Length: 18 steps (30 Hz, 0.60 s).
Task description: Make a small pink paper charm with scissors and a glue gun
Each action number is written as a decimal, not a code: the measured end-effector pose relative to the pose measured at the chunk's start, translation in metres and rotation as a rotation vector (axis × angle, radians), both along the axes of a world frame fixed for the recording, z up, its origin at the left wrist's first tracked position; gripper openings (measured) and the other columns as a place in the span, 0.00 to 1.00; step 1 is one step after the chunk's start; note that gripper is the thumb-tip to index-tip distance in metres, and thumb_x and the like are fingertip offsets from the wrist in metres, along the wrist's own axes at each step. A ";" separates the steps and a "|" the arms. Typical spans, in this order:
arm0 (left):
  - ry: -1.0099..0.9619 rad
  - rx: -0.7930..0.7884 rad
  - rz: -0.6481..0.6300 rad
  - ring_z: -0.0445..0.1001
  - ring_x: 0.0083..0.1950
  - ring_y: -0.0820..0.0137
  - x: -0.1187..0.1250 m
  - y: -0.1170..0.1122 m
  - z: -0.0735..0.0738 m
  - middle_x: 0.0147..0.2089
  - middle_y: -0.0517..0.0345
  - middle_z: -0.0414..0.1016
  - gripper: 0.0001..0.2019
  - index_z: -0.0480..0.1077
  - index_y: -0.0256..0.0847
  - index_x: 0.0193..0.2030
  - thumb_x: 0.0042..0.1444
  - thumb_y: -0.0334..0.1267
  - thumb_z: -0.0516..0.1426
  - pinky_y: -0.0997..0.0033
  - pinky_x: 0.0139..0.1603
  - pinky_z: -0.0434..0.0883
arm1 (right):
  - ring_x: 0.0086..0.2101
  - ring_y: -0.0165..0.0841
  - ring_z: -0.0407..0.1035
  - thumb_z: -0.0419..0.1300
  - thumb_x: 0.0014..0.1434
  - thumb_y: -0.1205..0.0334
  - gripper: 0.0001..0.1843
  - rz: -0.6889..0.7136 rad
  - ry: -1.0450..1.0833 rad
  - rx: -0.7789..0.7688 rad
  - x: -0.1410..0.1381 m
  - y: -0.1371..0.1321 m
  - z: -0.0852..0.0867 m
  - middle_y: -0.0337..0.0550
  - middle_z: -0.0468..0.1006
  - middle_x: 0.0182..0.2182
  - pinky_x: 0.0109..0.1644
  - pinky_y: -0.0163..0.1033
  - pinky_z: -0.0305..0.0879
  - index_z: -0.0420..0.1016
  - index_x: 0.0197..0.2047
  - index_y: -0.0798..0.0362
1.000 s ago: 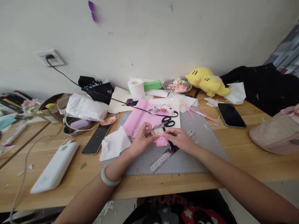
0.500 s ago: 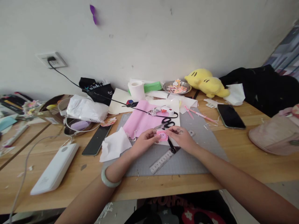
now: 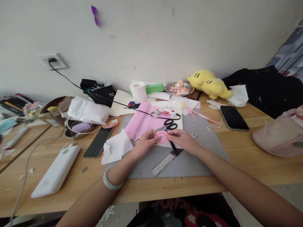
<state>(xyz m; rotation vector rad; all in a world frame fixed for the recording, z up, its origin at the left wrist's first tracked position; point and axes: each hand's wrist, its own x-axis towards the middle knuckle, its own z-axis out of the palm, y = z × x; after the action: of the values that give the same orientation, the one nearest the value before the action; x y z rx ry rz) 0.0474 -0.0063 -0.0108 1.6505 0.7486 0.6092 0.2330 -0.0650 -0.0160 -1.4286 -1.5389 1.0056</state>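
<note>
Between my two hands is a small pink square piece with a drawn face [image 3: 162,137], raised a little over the cutting mat [image 3: 201,157]. My left hand [image 3: 147,141] pinches its left edge with thumb and fingers. On the opposite edge, my right hand [image 3: 182,139] is closed in a pinch. Just beyond my fingertips lie black-handled scissors [image 3: 170,125]. A black-handled tool [image 3: 174,148], partly covered by my right hand, rests near a metal ruler [image 3: 163,164]. Pink paper [image 3: 139,121] spreads behind my left hand, with a hot glue gun [image 3: 168,112] on it.
At the left are a crumpled white tissue [image 3: 115,146], a dark phone [image 3: 98,143] and a white power bank [image 3: 56,170]. A second phone [image 3: 234,118], yellow plush toys [image 3: 210,83] and a pink bag [image 3: 279,134] lie right. A black cord [image 3: 118,102] crosses the back.
The pink square has shifted slightly left and its face is turned more squarely to view. Both hands still hold it, with a small change in finger position.
</note>
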 end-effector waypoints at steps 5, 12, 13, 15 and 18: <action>0.016 0.063 -0.012 0.71 0.31 0.73 0.000 0.000 -0.002 0.35 0.58 0.71 0.09 0.68 0.34 0.41 0.61 0.40 0.54 0.70 0.32 0.72 | 0.31 0.29 0.70 0.55 0.62 0.57 0.12 0.022 -0.022 0.031 -0.001 -0.002 0.002 0.38 0.74 0.32 0.35 0.39 0.69 0.71 0.36 0.58; 0.043 0.295 0.069 0.72 0.38 0.69 0.000 0.001 0.000 0.41 0.56 0.70 0.11 0.67 0.36 0.45 0.60 0.40 0.55 0.64 0.39 0.71 | 0.29 0.28 0.68 0.56 0.61 0.56 0.11 -0.037 -0.113 0.104 -0.001 -0.003 0.000 0.37 0.73 0.30 0.33 0.38 0.67 0.71 0.36 0.57; 0.052 0.338 0.082 0.71 0.39 0.68 -0.001 0.001 0.001 0.42 0.55 0.70 0.11 0.67 0.36 0.45 0.60 0.40 0.56 0.63 0.40 0.71 | 0.28 0.28 0.68 0.56 0.61 0.56 0.11 -0.044 -0.128 0.113 -0.001 -0.003 0.000 0.37 0.73 0.30 0.33 0.37 0.67 0.71 0.35 0.57; 0.081 0.413 0.085 0.71 0.40 0.68 -0.002 0.001 0.003 0.43 0.55 0.70 0.11 0.67 0.36 0.44 0.59 0.40 0.56 0.62 0.41 0.71 | 0.28 0.27 0.68 0.56 0.61 0.57 0.11 -0.048 -0.154 0.131 -0.001 -0.003 0.001 0.37 0.73 0.29 0.32 0.37 0.67 0.71 0.34 0.57; 0.125 0.492 0.064 0.71 0.39 0.69 -0.003 0.001 0.006 0.41 0.55 0.71 0.10 0.68 0.36 0.42 0.59 0.41 0.56 0.62 0.41 0.70 | 0.28 0.27 0.68 0.56 0.61 0.57 0.11 -0.052 -0.184 0.154 -0.002 -0.004 0.002 0.37 0.73 0.29 0.32 0.37 0.67 0.71 0.34 0.57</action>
<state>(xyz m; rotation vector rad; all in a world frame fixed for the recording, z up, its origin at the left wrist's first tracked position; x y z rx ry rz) 0.0440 -0.0055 -0.0050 2.1379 0.7850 0.7851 0.2311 -0.0688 -0.0144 -1.4771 -1.6632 0.7245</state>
